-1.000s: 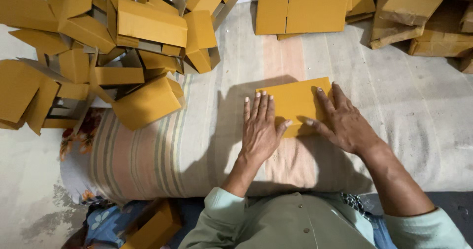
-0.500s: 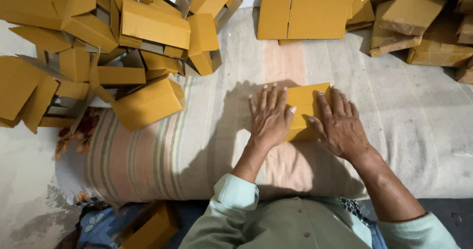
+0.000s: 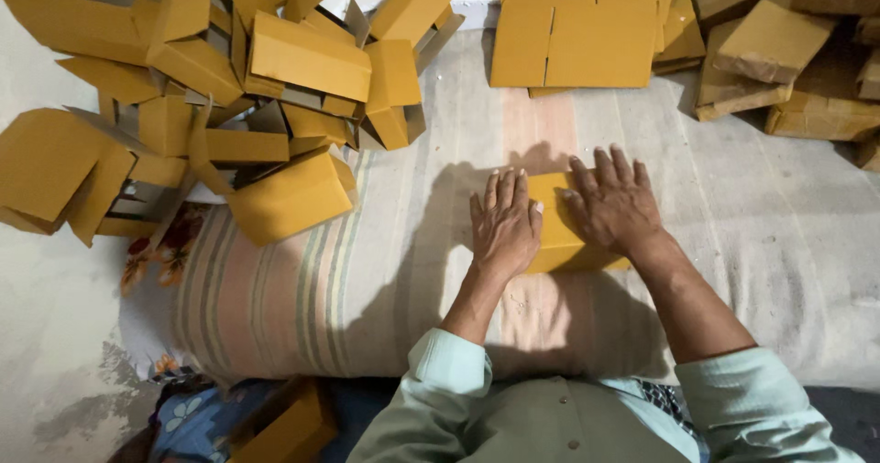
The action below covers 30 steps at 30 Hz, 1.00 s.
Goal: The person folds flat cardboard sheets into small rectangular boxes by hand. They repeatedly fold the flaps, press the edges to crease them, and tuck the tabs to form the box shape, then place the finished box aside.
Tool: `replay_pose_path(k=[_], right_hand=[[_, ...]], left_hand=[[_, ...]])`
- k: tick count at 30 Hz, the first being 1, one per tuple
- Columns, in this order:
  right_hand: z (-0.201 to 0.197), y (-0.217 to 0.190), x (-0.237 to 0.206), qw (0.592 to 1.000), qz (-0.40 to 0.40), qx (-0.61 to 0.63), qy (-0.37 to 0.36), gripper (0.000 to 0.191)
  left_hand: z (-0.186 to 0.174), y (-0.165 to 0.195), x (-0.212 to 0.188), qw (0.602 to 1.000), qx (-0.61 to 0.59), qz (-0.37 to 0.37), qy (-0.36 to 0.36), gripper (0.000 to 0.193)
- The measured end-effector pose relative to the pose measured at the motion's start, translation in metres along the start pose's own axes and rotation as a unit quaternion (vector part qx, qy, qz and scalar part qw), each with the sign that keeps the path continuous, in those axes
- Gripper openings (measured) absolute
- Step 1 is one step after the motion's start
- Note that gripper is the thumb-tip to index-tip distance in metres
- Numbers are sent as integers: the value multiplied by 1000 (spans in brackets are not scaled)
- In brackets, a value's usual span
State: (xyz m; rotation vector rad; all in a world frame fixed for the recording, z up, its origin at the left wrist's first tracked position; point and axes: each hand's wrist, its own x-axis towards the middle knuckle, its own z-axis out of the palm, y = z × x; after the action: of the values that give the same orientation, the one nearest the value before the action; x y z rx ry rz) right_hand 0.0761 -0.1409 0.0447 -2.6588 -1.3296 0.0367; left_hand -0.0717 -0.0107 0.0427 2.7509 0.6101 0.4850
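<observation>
Where striped cloth (image 3: 302,289) covers floor, folded boxes (image 3: 229,78) heaped.

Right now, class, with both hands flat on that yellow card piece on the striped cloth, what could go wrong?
1. The left hand and right hand cover most of the yellow card piece, so its edges are hard to see and a crease might run crooked.
2. The striped cloth looks soft, so the card may dent or slide under pressure.
3. The heap of folded boxes looks loosely stacked nearby and could tumble into the work.
</observation>
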Motion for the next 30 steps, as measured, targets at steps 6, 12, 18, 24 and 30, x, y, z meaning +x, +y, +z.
replay_pose_path(k=[6, 12, 18, 24, 30], right_hand=[[-1, 4, -5, 999, 26, -11, 21, 69], [-3, -3, -13, 995, -6, -31, 95, 57], [-4, -40, 8, 995, -59, -26, 76, 43], [-5, -47, 31, 984, -148, 77, 56, 32], [-12, -34, 54, 975, -167, 146, 0, 35]], left_hand=[[-15, 7, 11, 997, 12, -45, -57, 54], [-22, 18, 20, 998, -24, -64, 1, 40], [-20, 13, 23, 996, -34, -83, -29, 32], [-13, -5, 30, 984, -91, -132, -77, 36], [0, -15, 35, 993, -83, -84, -18, 33]])
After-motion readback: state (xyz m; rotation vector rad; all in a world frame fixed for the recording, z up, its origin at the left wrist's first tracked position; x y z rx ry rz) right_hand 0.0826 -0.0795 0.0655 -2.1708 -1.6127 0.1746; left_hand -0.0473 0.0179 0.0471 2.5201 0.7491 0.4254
